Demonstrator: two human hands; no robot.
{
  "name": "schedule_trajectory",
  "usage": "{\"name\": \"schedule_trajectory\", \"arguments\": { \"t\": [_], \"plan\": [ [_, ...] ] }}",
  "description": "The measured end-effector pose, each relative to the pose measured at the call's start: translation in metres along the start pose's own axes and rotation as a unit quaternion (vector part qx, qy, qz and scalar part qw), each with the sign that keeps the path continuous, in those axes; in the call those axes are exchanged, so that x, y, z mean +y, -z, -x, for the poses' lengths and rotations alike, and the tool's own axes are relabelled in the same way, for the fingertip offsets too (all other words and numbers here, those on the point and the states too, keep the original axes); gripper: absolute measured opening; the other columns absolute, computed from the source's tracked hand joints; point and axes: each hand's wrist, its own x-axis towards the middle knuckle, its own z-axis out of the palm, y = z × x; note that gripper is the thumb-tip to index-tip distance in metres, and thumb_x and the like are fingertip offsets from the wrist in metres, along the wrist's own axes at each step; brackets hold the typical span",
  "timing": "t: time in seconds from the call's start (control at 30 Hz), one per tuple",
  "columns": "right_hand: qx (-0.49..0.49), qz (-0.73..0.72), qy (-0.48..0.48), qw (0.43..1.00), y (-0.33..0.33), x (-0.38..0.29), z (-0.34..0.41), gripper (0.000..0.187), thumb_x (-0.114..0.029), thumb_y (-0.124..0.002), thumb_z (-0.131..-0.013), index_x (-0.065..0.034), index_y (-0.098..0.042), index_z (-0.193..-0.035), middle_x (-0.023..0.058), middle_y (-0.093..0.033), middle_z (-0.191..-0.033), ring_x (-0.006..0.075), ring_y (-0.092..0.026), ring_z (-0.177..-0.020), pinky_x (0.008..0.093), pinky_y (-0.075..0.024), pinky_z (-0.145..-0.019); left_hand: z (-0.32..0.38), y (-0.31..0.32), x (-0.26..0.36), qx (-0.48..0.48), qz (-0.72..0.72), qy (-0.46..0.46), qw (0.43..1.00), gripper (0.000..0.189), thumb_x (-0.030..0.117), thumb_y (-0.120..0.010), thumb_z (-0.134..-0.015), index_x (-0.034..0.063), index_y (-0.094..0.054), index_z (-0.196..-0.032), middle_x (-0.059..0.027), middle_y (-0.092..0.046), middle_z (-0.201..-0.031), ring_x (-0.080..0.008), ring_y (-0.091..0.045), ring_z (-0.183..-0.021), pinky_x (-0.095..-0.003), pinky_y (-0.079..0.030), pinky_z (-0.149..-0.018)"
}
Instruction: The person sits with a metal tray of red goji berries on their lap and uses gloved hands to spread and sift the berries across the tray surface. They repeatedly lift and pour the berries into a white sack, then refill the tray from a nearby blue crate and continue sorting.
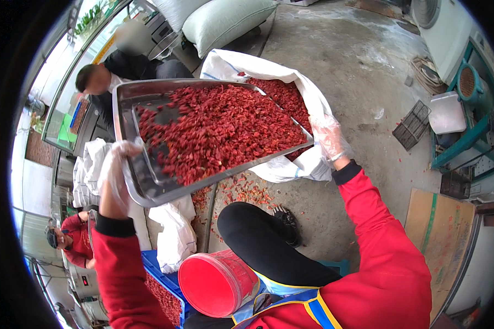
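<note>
A rectangular stainless steel tray (160,199) holds a heap of dried red chili pieces (226,131), some blurred at its left end. My left hand (117,164), in a clear plastic glove, grips the tray's left edge. The tray's right end rests over the mouth of a white woven sack (308,90), which holds more red pieces (284,96). My right hand (328,135), gloved as well, is closed on the sack's rim beside the tray's right corner; whether it touches the tray I cannot tell.
A red plastic bucket (214,283) and a blue crate (154,261) of red pieces stand near my legs. Full sacks (226,24) lie at the top. Two people (107,82) (72,238) are at the left. A wire rack (411,125) lies on the concrete floor at right.
</note>
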Motion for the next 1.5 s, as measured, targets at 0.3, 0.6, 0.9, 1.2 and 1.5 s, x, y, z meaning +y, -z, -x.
{"name": "schedule_trajectory", "arguments": {
  "t": [0.3, 0.6, 0.9, 1.2, 1.5],
  "plan": [
    [-0.038, -0.234, -0.205, 0.950, 0.000, -0.019, -0.014, 0.029, -0.026, -0.058, -0.102, -0.0007, -0.066, -0.114, 0.0219, -0.066, -0.094, 0.0360, -0.064, -0.088, 0.0433, -0.0488, -0.079, -0.154, 0.068, 0.021, -0.055, -0.143, 0.030, 0.988, 0.020, 0.023, -0.054, -0.092, 0.0048, -0.063, -0.095, -0.0048, -0.061, -0.092, -0.0156, -0.059, -0.084, -0.0299, -0.046, -0.081],
    [0.010, -0.230, -0.170, 0.958, -0.004, -0.003, -0.017, 0.025, -0.024, -0.060, -0.100, -0.0028, -0.068, -0.111, 0.0215, -0.068, -0.097, 0.0383, -0.065, -0.091, 0.0419, -0.0498, -0.078, -0.229, 0.027, 0.052, -0.131, -0.413, -0.218, 0.875, 0.023, 0.025, -0.072, -0.079, 0.0052, -0.072, -0.068, -0.0055, -0.069, -0.065, -0.0184, -0.068, -0.064, -0.0312, -0.052, -0.059],
    [-0.020, -0.083, -0.095, 0.992, -0.029, 0.022, -0.002, 0.028, -0.025, -0.058, -0.101, -0.0017, -0.068, -0.112, 0.0255, -0.066, -0.097, 0.0416, -0.064, -0.091, 0.0464, -0.0500, -0.080, -0.233, -0.001, 0.118, -0.126, -0.346, -0.192, 0.910, 0.020, 0.018, -0.069, -0.080, 0.0050, -0.069, -0.065, -0.0066, -0.067, -0.067, -0.0181, -0.065, -0.063, -0.0307, -0.051, -0.061],
    [0.009, -0.186, -0.133, 0.974, -0.036, 0.036, -0.002, 0.034, -0.030, -0.064, -0.099, 0.0014, -0.067, -0.113, 0.0262, -0.067, -0.098, 0.0421, -0.065, -0.092, 0.0439, -0.0501, -0.082, -0.228, 0.017, 0.133, -0.087, -0.438, -0.183, 0.876, 0.023, 0.011, -0.067, -0.075, 0.0049, -0.061, -0.053, -0.0062, -0.061, -0.062, -0.0174, -0.061, -0.060, -0.0290, -0.049, -0.061],
    [-0.008, -0.272, -0.226, 0.936, -0.032, -0.004, -0.005, 0.034, -0.029, -0.065, -0.098, 0.0022, -0.068, -0.112, 0.0231, -0.071, -0.099, 0.0375, -0.068, -0.095, 0.0406, -0.0504, -0.083, -0.221, 0.062, 0.149, -0.005, -0.441, -0.128, 0.889, 0.018, 0.009, -0.067, -0.079, 0.0011, -0.061, -0.093, -0.0025, -0.059, -0.064, -0.0149, -0.058, -0.054, -0.0278, -0.047, -0.053]
  ]
}}
